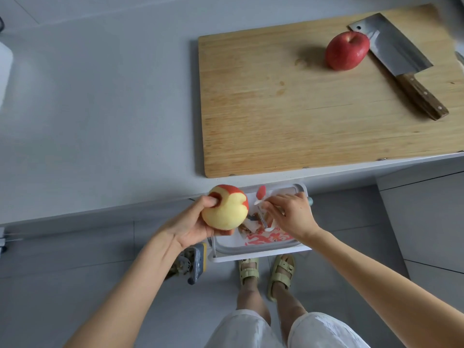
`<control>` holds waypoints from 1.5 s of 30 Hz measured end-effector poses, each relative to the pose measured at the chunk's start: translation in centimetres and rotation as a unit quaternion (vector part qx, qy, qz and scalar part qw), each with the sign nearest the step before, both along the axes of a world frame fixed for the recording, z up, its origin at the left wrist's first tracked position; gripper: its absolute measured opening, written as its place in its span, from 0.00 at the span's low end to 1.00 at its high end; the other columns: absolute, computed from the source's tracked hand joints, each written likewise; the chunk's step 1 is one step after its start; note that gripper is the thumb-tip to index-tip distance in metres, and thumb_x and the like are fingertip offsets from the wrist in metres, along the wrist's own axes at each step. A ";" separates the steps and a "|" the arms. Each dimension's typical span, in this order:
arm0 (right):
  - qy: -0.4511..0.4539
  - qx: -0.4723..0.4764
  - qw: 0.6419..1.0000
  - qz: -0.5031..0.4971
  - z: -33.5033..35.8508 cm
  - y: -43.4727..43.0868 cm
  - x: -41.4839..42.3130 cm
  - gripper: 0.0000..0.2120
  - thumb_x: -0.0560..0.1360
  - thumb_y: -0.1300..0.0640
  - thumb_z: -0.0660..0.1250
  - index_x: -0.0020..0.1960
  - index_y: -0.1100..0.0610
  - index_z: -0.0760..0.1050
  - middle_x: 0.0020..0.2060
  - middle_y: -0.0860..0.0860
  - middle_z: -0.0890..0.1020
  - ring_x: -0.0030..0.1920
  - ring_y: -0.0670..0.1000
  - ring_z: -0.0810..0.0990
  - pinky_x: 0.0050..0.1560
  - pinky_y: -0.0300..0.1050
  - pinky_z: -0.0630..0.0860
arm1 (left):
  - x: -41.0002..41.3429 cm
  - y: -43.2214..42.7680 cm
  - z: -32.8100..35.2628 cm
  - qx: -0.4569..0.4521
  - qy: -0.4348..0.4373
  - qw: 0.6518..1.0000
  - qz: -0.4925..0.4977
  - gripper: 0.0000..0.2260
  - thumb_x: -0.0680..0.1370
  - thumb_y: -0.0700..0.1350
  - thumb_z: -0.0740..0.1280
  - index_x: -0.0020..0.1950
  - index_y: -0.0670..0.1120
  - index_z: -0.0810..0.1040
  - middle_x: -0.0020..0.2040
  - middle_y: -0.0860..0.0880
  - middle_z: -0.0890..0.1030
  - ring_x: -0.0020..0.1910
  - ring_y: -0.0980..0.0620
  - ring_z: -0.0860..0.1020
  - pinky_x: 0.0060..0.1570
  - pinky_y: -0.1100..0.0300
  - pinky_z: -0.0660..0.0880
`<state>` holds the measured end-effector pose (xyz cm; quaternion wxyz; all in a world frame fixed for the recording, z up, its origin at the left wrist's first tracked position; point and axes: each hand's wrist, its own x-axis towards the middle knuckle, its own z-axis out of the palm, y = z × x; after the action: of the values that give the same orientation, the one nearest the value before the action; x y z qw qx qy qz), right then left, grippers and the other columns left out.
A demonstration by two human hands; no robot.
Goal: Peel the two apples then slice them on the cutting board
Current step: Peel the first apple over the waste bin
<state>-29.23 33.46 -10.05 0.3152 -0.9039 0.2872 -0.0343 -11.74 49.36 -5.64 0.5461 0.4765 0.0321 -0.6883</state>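
My left hand (pixel 190 222) grips a mostly peeled apple (pixel 226 209), pale yellow with red skin left near its top, held just off the counter's front edge. My right hand (pixel 291 214) holds a peeler (pixel 261 217) beside the apple, above a white bin; a strip of red peel (pixel 261 192) hangs near my fingertips. A whole red apple (pixel 347 50) sits at the far right of the wooden cutting board (pixel 288 109), touching the blade of a cleaver (pixel 391 54) with a wooden handle.
The white bin (pixel 253 249) below the counter edge holds red peel scraps. The grey countertop (pixel 100 121) stretches left of the board. My sandalled feet (pixel 266 272) stand on the tiled floor, with a small blue-and-yellow device (pixel 198 262) beside them.
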 end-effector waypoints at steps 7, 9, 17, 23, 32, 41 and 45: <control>-0.084 0.066 0.994 -0.028 2.6 0.1 1.5 0.14 0.78 0.51 0.64 0.35 0.54 0.77 0.21 0.40 0.66 0.26 0.46 0.67 0.43 0.51 0.68 | -0.3 -1.0 0.4 0.087 -0.138 0.983 -0.082 0.38 0.54 0.51 0.75 0.63 0.47 0.69 0.59 0.40 0.75 0.53 0.43 0.76 0.35 0.55 0.78; -0.126 0.023 0.992 -0.014 3.9 0.4 1.8 0.14 0.78 0.49 0.62 0.41 0.54 0.82 0.26 0.41 0.75 0.30 0.49 0.75 0.43 0.52 0.68 | -0.4 -1.0 0.2 0.101 -0.136 0.983 -0.073 0.35 0.54 0.53 0.74 0.61 0.49 0.72 0.57 0.41 0.76 0.51 0.44 0.75 0.34 0.57 0.76; -0.201 -0.169 0.961 0.082 4.6 0.7 2.6 0.13 0.77 0.50 0.62 0.41 0.54 0.82 0.29 0.48 0.77 0.28 0.53 0.71 0.38 0.49 0.64 | -1.4 -1.1 0.0 0.081 -0.046 0.995 -0.042 0.24 0.59 0.47 0.74 0.54 0.43 0.78 0.50 0.40 0.82 0.51 0.42 0.80 0.48 0.40 0.78; -0.210 -0.143 0.963 0.086 4.8 0.6 2.5 0.16 0.78 0.50 0.59 0.41 0.55 0.81 0.30 0.48 0.77 0.29 0.53 0.72 0.38 0.50 0.65 | -1.8 -1.2 0.5 0.075 -0.048 0.995 -0.052 0.25 0.57 0.49 0.73 0.52 0.44 0.77 0.44 0.44 0.84 0.44 0.47 0.83 0.39 0.48 0.80; -0.193 -0.044 0.977 0.080 4.6 0.3 1.6 0.17 0.78 0.49 0.58 0.42 0.57 0.82 0.32 0.49 0.80 0.32 0.53 0.76 0.39 0.53 0.67 | -1.2 -0.7 1.3 0.056 -0.046 0.992 -0.102 0.26 0.58 0.50 0.73 0.54 0.44 0.77 0.44 0.44 0.85 0.42 0.47 0.83 0.37 0.52 0.80; -0.133 -0.039 0.990 0.033 1.1 -0.3 0.6 0.12 0.76 0.53 0.65 0.38 0.57 0.81 0.27 0.48 0.77 0.29 0.54 0.76 0.39 0.51 0.66 | -0.4 -0.3 2.5 -0.037 0.008 0.994 -0.106 0.25 0.55 0.50 0.80 0.50 0.47 0.84 0.46 0.44 0.84 0.44 0.47 0.83 0.36 0.53 0.80; -0.118 0.012 0.993 0.012 1.1 0.3 0.6 0.16 0.77 0.49 0.62 0.38 0.57 0.80 0.25 0.45 0.73 0.28 0.51 0.70 0.42 0.53 0.68 | -0.3 -1.3 2.7 0.008 -0.077 0.989 -0.127 0.25 0.58 0.49 0.74 0.54 0.47 0.80 0.48 0.45 0.84 0.45 0.48 0.83 0.39 0.53 0.80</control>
<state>-28.59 33.73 -8.92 0.3581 -0.8932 0.2371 -0.1333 -12.03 48.05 -2.92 0.4514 0.5324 -0.0651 -0.7132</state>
